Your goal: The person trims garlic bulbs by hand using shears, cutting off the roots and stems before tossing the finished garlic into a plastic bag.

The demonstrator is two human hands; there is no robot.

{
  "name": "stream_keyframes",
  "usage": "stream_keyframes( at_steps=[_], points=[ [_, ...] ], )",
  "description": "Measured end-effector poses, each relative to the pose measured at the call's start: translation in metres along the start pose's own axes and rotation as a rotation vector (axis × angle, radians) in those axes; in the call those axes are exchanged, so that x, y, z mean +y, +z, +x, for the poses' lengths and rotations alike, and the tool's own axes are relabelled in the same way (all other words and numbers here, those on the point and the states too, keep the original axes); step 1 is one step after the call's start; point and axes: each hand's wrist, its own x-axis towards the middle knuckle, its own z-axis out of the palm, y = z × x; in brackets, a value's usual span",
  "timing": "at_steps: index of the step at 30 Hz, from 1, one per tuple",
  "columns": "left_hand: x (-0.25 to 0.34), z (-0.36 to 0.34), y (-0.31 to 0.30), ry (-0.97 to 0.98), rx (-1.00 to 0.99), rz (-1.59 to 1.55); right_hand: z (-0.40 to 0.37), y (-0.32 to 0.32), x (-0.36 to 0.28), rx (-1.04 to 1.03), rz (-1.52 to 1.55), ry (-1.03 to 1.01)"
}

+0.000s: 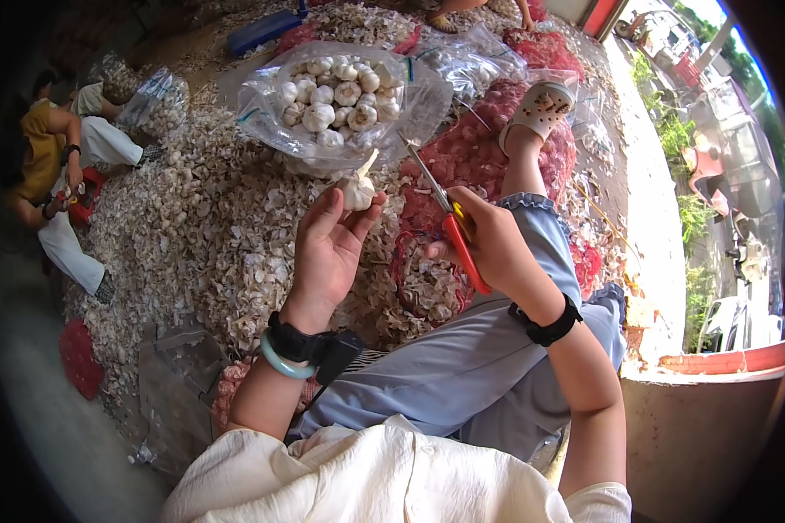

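My left hand (330, 248) holds a garlic bulb (358, 192) in its fingertips, with the pale stem pointing up. In my right hand (488, 240) is a pair of scissors (453, 228) with red and yellow handles, the blades pointing up and to the left. The blade tips are apart from the bulb, to its upper right. Just beyond my hands, a clear plastic bag (257, 122) stands with its top spread, full of garlic bulbs (340, 91).
Garlic skins (209, 235) cover the floor in a thick heap. A red mesh sack (427, 196) of garlic lies under my outstretched leg. At the left sits another person (39, 166) by a red container (85, 196). A blue dustpan (263, 33) lies at the back.
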Motion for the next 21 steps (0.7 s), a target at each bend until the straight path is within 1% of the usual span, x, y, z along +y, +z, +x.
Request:
stream_keyframes(
  at_steps=[1,3,5,7,8,10,11,12,14,15,16,18,21],
  points=[
    [0.001,0.000,0.000,0.001,0.001,0.000,0.000,0.000,0.003,-0.031,0.019,0.030],
    [0.002,0.000,0.001,-0.037,0.082,-0.079,-0.001,0.002,0.005,-0.049,0.051,0.029],
    [0.003,0.001,-0.002,-0.043,0.090,-0.130,0.000,0.003,0.005,-0.065,0.082,0.030],
    [0.002,0.002,-0.007,-0.051,0.097,-0.181,0.000,0.003,0.005,-0.123,0.058,-0.043],
    [0.001,0.003,-0.012,-0.024,0.113,-0.207,-0.001,0.006,0.008,-0.123,0.058,-0.042],
    [0.000,0.004,-0.018,0.002,0.127,-0.232,-0.002,0.013,0.014,-0.125,-0.043,-0.155],
    [0.000,0.004,-0.020,-0.017,0.124,-0.288,-0.002,0.013,0.015,-0.207,-0.051,-0.097],
    [0.000,0.005,-0.021,-0.037,0.121,-0.345,-0.004,0.016,0.012,-0.204,-0.049,-0.094],
    [0.000,0.005,-0.020,-0.043,0.132,-0.345,-0.010,0.020,0.010,-0.028,-0.282,-0.254],
    [0.000,0.005,-0.020,-0.046,0.143,-0.347,-0.009,0.022,0.012,-0.052,-0.257,-0.209],
    [-0.001,0.004,-0.019,-0.048,0.143,-0.346,-0.009,0.021,0.013,-0.051,-0.256,-0.207],
    [-0.003,0.004,-0.018,-0.052,0.002,-0.349,-0.009,0.017,0.011,-0.070,-0.244,-0.183],
    [-0.004,0.003,-0.010,-0.080,0.036,-0.313,-0.009,0.016,0.011,-0.063,-0.239,-0.187]
  ],
)
